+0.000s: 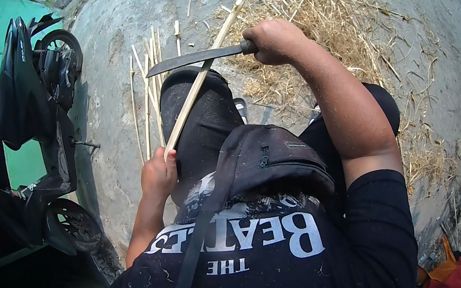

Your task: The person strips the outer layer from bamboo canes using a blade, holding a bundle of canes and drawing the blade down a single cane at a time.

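The left grip (159, 175) is clamped on a bamboo strip (192, 93) over the left knee (217, 96), the right grip (275, 41) on a machete (180, 62). The strip looks light, springy and splintery, best held near its end.

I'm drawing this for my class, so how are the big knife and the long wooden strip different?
The knife is dark and gently curved, while the strip is pale and looks straight.
The knife looks shorter; the strip looks longer, running out past the picture's top edge.
The right hand grips the knife; the left hand grips the strip's near end.
Both are long and narrow.
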### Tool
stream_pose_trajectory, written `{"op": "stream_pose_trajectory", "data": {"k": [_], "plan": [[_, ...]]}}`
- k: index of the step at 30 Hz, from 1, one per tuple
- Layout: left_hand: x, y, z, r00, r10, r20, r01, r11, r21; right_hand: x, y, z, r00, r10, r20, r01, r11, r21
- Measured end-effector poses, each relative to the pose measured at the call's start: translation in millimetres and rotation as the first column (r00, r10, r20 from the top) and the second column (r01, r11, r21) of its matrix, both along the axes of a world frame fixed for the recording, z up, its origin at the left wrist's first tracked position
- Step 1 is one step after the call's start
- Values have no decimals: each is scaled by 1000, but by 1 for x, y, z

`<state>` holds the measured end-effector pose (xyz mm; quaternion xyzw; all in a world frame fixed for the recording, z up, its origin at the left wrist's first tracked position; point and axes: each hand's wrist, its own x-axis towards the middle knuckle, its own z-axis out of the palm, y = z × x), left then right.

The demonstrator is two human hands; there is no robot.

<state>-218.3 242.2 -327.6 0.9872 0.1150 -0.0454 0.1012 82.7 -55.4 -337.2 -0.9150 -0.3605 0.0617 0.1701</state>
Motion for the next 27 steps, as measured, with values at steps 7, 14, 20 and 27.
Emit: {"op": "stream_pose_trajectory", "data": {"k": [7,14,20,27], "plan": [[1,-5,8,1000,-12,27,13,999,-30,-5,2,7,999,-11,-46,12,1000,26],[4,-19,4,1000,-24,-2,24,999,28,-3,0,4,999,-39,-36,39,999,-7],[8,-20,5,1000,4,-25,-1,995,95,27,-32,-4,884,-421,-202,402,906,-128],[4,-20,3,1000,-7,16,6,999,47,13,-20,2,985,-169,-44,170,985,27]]}}
